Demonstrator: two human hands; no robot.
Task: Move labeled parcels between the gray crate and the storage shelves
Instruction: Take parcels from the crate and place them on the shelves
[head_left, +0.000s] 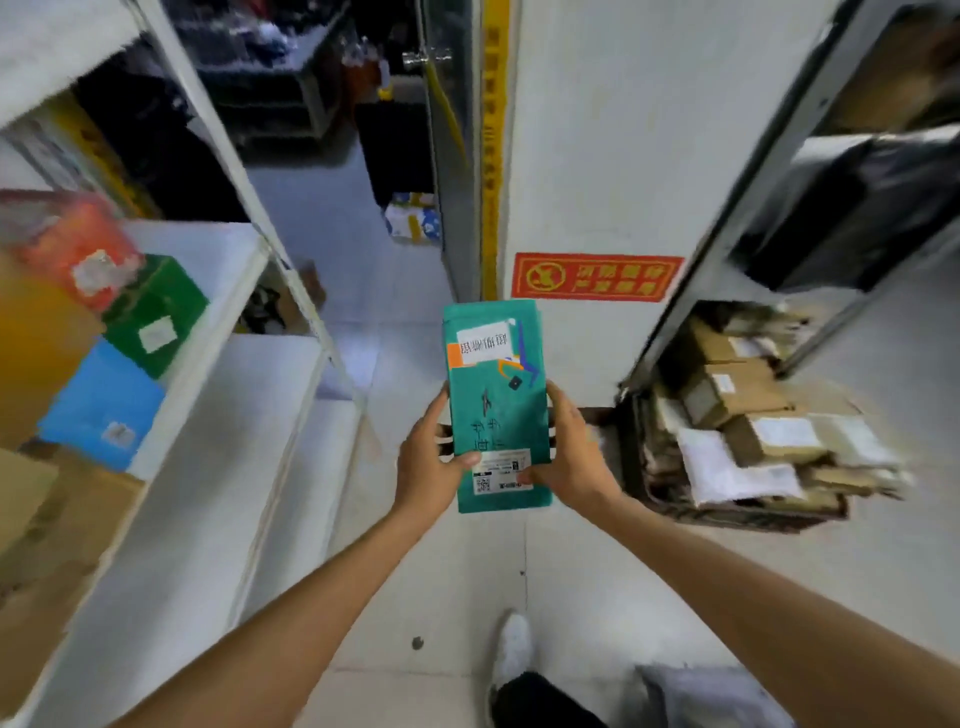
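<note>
At frame centre, the left grip (434, 460) and right grip (571, 452) are clasping the teal parcel (493, 410) by its lower side edges. It is looking light, flat and slightly soft, so holding both edges is probably suiting it.

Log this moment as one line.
held: teal parcel | left hand: grips its left edge | right hand: grips its right edge | crate: holds parcels, at right
</note>
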